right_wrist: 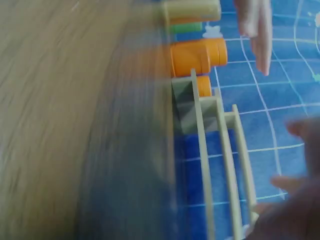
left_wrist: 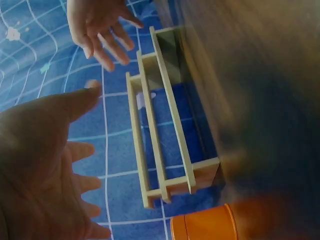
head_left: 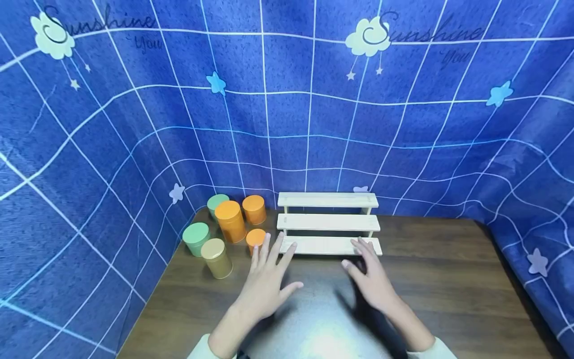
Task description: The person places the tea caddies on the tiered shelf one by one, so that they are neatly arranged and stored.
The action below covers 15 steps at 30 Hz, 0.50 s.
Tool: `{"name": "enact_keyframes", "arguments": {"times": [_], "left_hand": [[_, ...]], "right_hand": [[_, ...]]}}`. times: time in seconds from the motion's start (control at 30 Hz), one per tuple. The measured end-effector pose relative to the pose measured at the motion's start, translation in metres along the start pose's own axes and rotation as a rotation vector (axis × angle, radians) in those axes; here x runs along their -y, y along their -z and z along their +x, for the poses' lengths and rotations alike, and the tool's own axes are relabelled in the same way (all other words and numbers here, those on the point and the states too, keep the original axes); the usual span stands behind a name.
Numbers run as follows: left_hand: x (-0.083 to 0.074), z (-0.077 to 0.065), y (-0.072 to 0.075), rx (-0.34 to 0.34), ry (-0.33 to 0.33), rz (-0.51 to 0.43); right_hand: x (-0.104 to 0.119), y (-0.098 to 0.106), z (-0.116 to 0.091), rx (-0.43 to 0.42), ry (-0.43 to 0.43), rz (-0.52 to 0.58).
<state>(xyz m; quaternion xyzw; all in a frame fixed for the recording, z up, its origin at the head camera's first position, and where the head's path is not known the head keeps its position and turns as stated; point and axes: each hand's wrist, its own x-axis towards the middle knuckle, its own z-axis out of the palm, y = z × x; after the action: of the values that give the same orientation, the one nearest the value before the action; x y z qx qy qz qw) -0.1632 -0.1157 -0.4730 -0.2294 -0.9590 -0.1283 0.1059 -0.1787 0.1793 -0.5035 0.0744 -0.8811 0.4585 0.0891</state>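
A pale wooden three-step rack (head_left: 329, 222) stands near the back of the table. My left hand (head_left: 264, 284) is spread over the table in front of the rack's left end, its fingertips close to a small orange canister (head_left: 255, 238). On the other side, my right hand (head_left: 372, 281) hovers with fingers extended, overlapping the right end of the lowest step in the head view. Neither hand holds anything. In the left wrist view the left hand (left_wrist: 45, 160) shows fingers apart, facing the rack (left_wrist: 162, 150). The right wrist view is blurred around the right hand (right_wrist: 295, 200).
Left of the rack, a tall orange canister (head_left: 230, 222), another orange canister (head_left: 254, 209), two green canisters (head_left: 196, 239) and a gold canister (head_left: 217, 258) stand together. Behind and beside the dark wooden table (head_left: 448, 279) hangs a blue gridded cloth (head_left: 287, 114).
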Motion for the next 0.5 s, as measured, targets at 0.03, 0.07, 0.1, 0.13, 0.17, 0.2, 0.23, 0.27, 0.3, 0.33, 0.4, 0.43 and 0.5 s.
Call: {"name": "enact_keyframes", "arguments": {"times": [0.03, 0.07, 0.1, 0.13, 0.17, 0.2, 0.23, 0.27, 0.3, 0.33, 0.4, 0.43, 0.5], "left_hand": [[0.002, 0.001, 0.001, 0.005, 0.012, -0.002], [0.004, 0.002, 0.001, 0.008, 0.023, -0.006], [0.007, 0.003, 0.002, 0.012, 0.035, -0.013], [0.010, 0.005, 0.002, 0.015, 0.046, -0.016], [0.013, 0.007, 0.003, 0.013, 0.055, -0.024], [0.016, 0.008, 0.003, 0.014, 0.067, -0.033], [0.019, 0.010, 0.004, 0.015, 0.079, -0.046], [0.023, 0.012, 0.005, 0.016, 0.093, -0.057], [0.026, 0.014, 0.005, 0.020, 0.107, -0.066], [0.030, 0.015, 0.006, 0.024, 0.123, -0.077], [0.036, 0.017, 0.008, 0.031, 0.158, -0.109], [0.040, 0.019, 0.008, 0.035, 0.175, -0.122], [0.046, 0.021, 0.006, 0.042, 0.203, -0.134]], "right_hand": [[-0.001, 0.001, 0.004, -0.048, -0.030, 0.096], [-0.003, 0.001, 0.008, -0.103, -0.056, 0.174], [-0.005, 0.003, 0.013, -0.158, -0.081, 0.255], [-0.008, 0.004, 0.018, -0.211, -0.105, 0.315], [-0.010, 0.005, 0.022, -0.261, -0.127, 0.365], [-0.013, 0.007, 0.028, -0.306, -0.143, 0.414], [-0.017, 0.007, 0.033, -0.346, -0.157, 0.458], [-0.020, 0.008, 0.039, -0.378, -0.169, 0.504], [-0.024, 0.008, 0.045, -0.404, -0.181, 0.550], [-0.027, 0.008, 0.050, -0.429, -0.196, 0.575], [-0.032, 0.008, 0.059, -0.464, -0.229, 0.620], [-0.035, 0.008, 0.063, -0.479, -0.250, 0.638], [-0.039, 0.009, 0.070, -0.504, -0.284, 0.683]]}}
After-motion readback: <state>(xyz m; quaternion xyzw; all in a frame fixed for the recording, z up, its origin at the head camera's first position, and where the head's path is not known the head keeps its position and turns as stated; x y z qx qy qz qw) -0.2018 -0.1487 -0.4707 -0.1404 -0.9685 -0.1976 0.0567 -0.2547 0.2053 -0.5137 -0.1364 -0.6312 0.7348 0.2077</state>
